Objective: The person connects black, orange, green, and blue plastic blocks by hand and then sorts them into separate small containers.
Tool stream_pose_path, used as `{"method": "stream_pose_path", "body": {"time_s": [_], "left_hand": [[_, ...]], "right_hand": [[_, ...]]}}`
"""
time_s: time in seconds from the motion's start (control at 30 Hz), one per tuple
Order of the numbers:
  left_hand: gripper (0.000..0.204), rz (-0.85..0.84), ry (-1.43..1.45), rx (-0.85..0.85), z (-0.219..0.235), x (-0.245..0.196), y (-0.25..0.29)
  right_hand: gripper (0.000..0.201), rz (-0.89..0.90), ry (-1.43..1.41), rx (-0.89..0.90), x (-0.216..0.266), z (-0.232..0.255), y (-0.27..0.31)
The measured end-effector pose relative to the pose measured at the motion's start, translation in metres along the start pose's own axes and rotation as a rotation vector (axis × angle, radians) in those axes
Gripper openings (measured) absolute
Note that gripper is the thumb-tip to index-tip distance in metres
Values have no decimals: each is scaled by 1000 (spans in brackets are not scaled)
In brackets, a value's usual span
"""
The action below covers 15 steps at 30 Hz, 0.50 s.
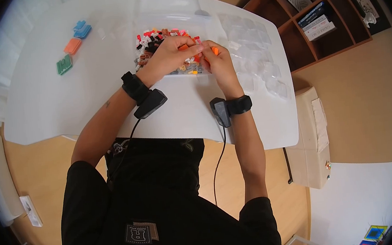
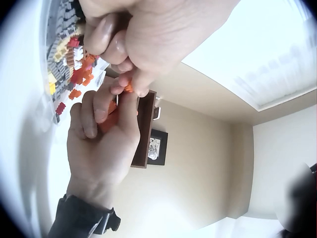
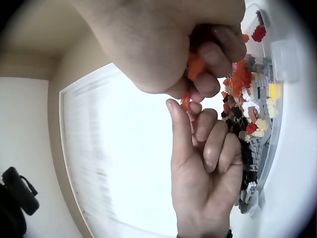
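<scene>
Over the brick pile, my left hand [image 1: 168, 56] and right hand [image 1: 219, 67] meet at the fingertips. A small orange building brick [image 3: 186, 102] is pinched between the thumbs and fingers of both hands, mostly covered by them. Curled fingers of my right hand also keep more orange bricks [image 2: 110, 120] against the palm; one orange end sticks out in the head view. Below the hands lies a pile of small building bricks [image 1: 148, 46] in red, white, black, brown, grey and yellow, inside a clear plastic tray [image 3: 271, 166].
Blue [image 1: 82, 29], orange [image 1: 72, 46] and green plastic pieces [image 1: 64, 65] lie at the left on the white table [image 1: 103, 89]. Several clear plastic containers [image 1: 249, 41] spread over the right side. Beyond them a brown shelf [image 1: 292, 42] holds books.
</scene>
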State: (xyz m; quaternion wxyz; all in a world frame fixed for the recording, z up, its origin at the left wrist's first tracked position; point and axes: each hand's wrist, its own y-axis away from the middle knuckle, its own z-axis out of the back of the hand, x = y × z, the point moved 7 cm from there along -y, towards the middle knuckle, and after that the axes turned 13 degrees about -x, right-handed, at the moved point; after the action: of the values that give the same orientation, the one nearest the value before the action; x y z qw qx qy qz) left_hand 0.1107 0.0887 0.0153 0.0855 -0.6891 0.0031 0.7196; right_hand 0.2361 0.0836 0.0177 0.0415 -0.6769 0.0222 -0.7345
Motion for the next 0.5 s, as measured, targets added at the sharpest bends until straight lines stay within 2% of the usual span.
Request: {"method": "stream_pose_path", "body": {"time_s": [0.1, 0.17, 0.27, 0.37, 0.5], "left_hand": [[22, -56, -27, 1, 1, -3, -1], [22, -158, -40, 44, -1, -9, -1], [23, -118, 93, 102, -5, -8, 1], [22, -78, 14, 111, -3, -9, 0], [21, -133, 43, 77, -2, -5, -2]], "right_hand": [[33, 3, -41, -11, 3, -2, 2], [33, -8, -43, -6, 8, -2, 5], [35, -22, -32, 2, 7, -2, 6], [36, -8, -8, 16, 6, -4, 6], [37, 22, 23, 26, 6, -6, 5]]}}
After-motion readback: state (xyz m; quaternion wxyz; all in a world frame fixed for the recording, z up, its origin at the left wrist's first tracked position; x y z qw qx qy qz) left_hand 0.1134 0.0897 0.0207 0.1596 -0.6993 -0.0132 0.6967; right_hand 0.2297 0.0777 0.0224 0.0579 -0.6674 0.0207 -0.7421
